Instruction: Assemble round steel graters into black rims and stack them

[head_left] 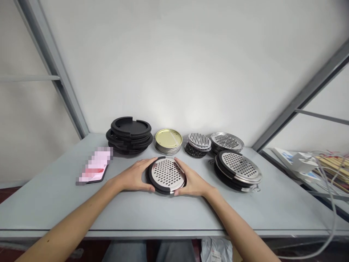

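A round case (168, 173) with a perforated silver top and a black outer rim lies on the table in front of me. My left hand (136, 175) grips its left edge, thumb at the near side and fingers at the far side. On the opposite edge my right hand (192, 180) holds it in the same way, over a stretch of bare metal rim. The case's underside is hidden. Behind it stand a stack of gold-coloured round trays (168, 139) and a stack of slotted metal discs (199, 141).
Black plastic rings (131, 133) are stacked at the back left, near a phone (94, 167) with a pixelated screen. On the right, more perforated cases (240, 169) lie before rimmed slotted discs (227, 142). A white cable (333, 214) hangs past the table's (122, 214) right side.
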`<state>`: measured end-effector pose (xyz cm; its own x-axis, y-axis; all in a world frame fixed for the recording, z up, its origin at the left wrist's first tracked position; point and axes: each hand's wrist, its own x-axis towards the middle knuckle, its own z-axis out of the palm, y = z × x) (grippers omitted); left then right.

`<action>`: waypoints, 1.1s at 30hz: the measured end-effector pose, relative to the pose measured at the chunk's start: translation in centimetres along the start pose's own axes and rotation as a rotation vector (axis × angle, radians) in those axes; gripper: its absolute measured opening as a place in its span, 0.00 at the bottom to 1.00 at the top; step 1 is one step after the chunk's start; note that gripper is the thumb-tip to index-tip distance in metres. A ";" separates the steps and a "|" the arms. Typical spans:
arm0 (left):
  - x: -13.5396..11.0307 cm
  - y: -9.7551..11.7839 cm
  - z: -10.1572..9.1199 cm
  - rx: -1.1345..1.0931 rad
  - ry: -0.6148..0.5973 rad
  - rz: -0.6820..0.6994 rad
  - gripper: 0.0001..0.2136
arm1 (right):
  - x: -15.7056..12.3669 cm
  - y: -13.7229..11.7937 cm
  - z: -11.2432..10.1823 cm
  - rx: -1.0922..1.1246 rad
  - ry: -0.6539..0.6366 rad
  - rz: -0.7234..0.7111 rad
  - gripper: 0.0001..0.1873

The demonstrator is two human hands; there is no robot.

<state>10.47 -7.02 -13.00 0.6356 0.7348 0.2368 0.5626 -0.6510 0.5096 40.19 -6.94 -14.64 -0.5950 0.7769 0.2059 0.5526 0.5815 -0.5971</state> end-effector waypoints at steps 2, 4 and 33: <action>-0.1 -0.4 0.0 0.011 0.002 0.009 0.52 | 0.0 -0.1 -0.4 -0.013 -0.001 0.013 0.69; -0.1 -0.7 0.2 0.041 0.009 -0.025 0.52 | -0.2 -0.1 -1.0 -0.027 0.002 0.049 0.68; 0.3 0.3 0.3 0.051 0.019 0.041 0.49 | -0.1 1.5 -0.4 -0.037 0.007 0.046 0.63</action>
<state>10.98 -7.00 -12.99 0.6489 0.7106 0.2721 0.5631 -0.6890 0.4564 41.30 -6.06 -15.28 -0.5641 0.8048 0.1846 0.6009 0.5534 -0.5767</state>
